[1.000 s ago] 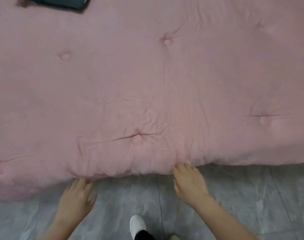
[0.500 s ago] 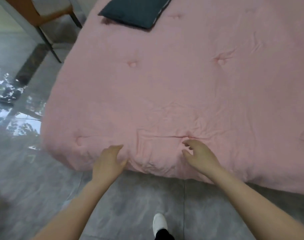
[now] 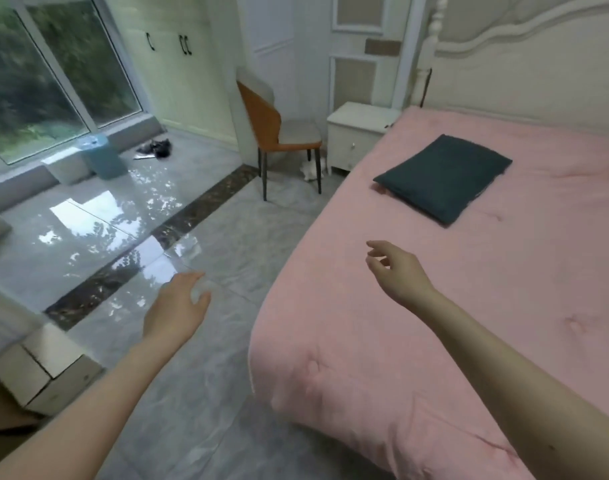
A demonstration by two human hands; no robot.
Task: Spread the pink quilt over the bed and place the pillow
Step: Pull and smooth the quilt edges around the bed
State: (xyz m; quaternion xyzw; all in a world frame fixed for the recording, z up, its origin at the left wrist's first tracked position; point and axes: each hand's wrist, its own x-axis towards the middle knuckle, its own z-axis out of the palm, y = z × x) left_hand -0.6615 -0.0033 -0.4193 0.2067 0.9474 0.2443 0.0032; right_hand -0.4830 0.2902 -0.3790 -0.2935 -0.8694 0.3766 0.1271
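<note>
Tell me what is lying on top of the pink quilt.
One dark pillow lies flat on the pink quilt, near the headboard. Neither hand rests on it. The mattress beneath is covered, so it cannot be seen.

Both hands are off the pink quilt (image 3: 417, 306) now — left hand (image 3: 176, 311) over the floor (right hand (image 3: 395, 271) above the quilt), fingers loose.

Headboard (image 3: 525, 64) cut off, top right

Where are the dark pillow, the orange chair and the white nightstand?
dark pillow (image 3: 445, 176), head view, middle of its top face.
orange chair (image 3: 261, 114), head view, on its orange backrest.
white nightstand (image 3: 351, 143), head view, on its front face.
</note>
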